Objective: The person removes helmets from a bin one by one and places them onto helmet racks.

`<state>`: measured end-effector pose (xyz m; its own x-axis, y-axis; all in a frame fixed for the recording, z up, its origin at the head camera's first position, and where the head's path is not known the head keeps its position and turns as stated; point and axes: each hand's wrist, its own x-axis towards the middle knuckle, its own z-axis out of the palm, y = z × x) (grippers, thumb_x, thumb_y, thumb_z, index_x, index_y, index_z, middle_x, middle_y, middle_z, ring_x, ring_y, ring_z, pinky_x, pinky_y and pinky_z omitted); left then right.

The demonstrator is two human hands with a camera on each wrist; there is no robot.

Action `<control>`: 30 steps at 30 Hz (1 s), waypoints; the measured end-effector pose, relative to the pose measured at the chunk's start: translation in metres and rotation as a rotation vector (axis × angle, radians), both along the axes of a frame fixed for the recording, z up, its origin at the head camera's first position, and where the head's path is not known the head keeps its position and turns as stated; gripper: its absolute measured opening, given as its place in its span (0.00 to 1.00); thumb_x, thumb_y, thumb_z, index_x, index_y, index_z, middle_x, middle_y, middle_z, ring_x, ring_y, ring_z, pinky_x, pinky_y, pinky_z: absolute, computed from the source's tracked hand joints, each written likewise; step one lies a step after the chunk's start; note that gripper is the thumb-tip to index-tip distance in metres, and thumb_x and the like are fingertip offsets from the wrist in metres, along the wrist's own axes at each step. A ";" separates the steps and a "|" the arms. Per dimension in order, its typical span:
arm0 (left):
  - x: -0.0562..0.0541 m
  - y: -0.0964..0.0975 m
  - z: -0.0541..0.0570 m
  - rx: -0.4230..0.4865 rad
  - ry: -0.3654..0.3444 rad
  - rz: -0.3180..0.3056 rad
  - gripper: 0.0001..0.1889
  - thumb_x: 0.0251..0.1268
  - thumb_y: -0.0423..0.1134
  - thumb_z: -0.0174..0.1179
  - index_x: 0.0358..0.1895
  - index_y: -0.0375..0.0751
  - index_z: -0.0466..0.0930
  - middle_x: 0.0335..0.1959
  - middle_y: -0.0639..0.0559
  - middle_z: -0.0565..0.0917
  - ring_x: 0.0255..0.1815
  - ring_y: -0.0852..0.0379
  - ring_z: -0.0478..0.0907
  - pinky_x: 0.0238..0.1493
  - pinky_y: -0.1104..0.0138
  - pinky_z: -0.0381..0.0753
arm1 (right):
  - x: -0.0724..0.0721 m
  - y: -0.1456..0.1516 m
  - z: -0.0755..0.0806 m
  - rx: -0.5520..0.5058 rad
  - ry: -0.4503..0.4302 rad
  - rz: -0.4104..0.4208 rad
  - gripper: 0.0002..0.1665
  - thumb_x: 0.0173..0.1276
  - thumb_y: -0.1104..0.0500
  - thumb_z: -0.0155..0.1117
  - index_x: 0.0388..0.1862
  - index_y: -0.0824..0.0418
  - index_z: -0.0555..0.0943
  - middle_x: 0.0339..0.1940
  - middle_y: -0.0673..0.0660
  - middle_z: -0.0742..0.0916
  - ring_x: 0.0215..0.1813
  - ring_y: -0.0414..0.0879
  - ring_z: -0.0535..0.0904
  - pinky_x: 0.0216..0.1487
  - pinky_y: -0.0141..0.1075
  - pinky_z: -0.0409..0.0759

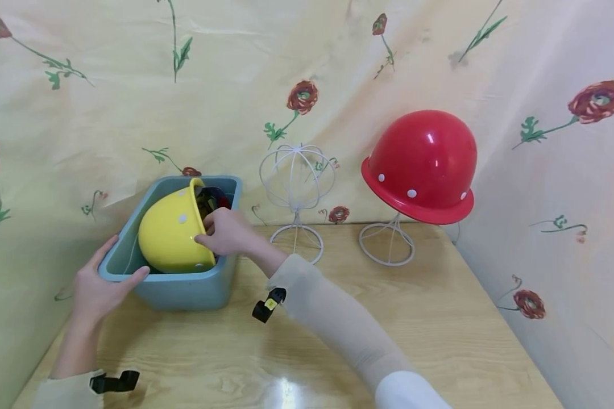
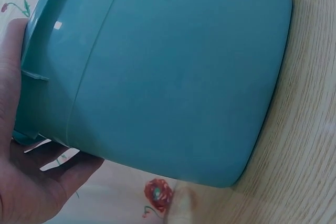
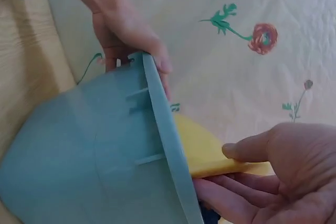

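A yellow hard hat [image 1: 169, 233] with pale dots lies on its side in a blue-green plastic bin [image 1: 184, 292], its opening turned to the right. My right hand [image 1: 230, 232] pinches the hat's brim, thumb outside and fingers inside; the right wrist view shows this grip on the yellow brim [image 3: 226, 168]. With my left hand [image 1: 99, 284] I grip the bin's near left corner, the thumb over the rim. In the left wrist view the left hand [image 2: 31, 182] wraps the bin's edge. Something dark and red [image 1: 215, 199] shows behind the hat, only partly visible.
A white wire stand [image 1: 297, 210] with a round cage top stands right of the bin. Farther right, a red hard hat [image 1: 424, 165] sits on a second wire stand [image 1: 387, 264]. Flowered cloth [image 1: 235, 85] hangs behind the wooden table [image 1: 225, 363].
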<state>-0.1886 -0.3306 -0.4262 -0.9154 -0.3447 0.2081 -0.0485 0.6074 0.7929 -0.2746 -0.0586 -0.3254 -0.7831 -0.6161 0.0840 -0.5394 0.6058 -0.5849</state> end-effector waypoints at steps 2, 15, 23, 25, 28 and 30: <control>0.002 0.000 -0.001 -0.008 -0.011 0.007 0.51 0.62 0.49 0.76 0.86 0.51 0.58 0.76 0.29 0.70 0.60 0.44 0.67 0.39 0.81 0.66 | 0.001 -0.002 0.001 0.029 -0.028 0.019 0.18 0.79 0.54 0.66 0.56 0.66 0.87 0.43 0.55 0.92 0.32 0.39 0.85 0.33 0.22 0.80; 0.002 0.002 0.001 0.015 -0.036 0.014 0.52 0.62 0.51 0.76 0.87 0.54 0.56 0.80 0.30 0.66 0.67 0.37 0.66 0.42 0.78 0.68 | 0.005 0.003 0.012 -0.322 -0.358 -0.126 0.26 0.77 0.63 0.68 0.70 0.70 0.80 0.56 0.64 0.92 0.46 0.52 0.94 0.34 0.34 0.90; 0.002 0.003 0.002 0.003 -0.038 -0.003 0.52 0.65 0.53 0.74 0.87 0.53 0.54 0.82 0.32 0.65 0.73 0.31 0.65 0.44 0.73 0.74 | 0.009 0.018 0.019 -0.481 -0.424 -0.158 0.27 0.78 0.64 0.66 0.73 0.68 0.77 0.60 0.63 0.90 0.55 0.55 0.92 0.41 0.39 0.91; 0.004 0.004 0.003 0.000 -0.042 -0.007 0.52 0.66 0.53 0.74 0.88 0.52 0.53 0.82 0.32 0.64 0.74 0.30 0.64 0.43 0.73 0.76 | 0.011 0.022 0.018 -0.520 -0.434 -0.155 0.27 0.78 0.63 0.66 0.73 0.66 0.78 0.59 0.63 0.91 0.54 0.55 0.92 0.42 0.39 0.92; 0.006 0.005 0.003 -0.001 -0.053 -0.011 0.52 0.67 0.53 0.73 0.88 0.52 0.52 0.83 0.33 0.63 0.75 0.30 0.63 0.49 0.63 0.83 | 0.011 0.027 0.015 -0.576 -0.444 -0.155 0.26 0.78 0.64 0.66 0.72 0.66 0.79 0.58 0.63 0.91 0.52 0.55 0.93 0.41 0.39 0.92; 0.006 0.005 0.003 0.005 -0.057 -0.016 0.52 0.67 0.53 0.73 0.88 0.52 0.51 0.83 0.34 0.62 0.76 0.30 0.63 0.55 0.55 0.85 | 0.009 0.030 0.012 -0.606 -0.456 -0.156 0.25 0.78 0.65 0.66 0.72 0.65 0.80 0.57 0.62 0.92 0.51 0.54 0.93 0.41 0.38 0.92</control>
<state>-0.1822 -0.3254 -0.4229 -0.9312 -0.3305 0.1534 -0.0839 0.6042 0.7924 -0.2652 -0.0285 -0.3134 -0.8952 -0.4452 0.0192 -0.0999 0.1586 -0.9823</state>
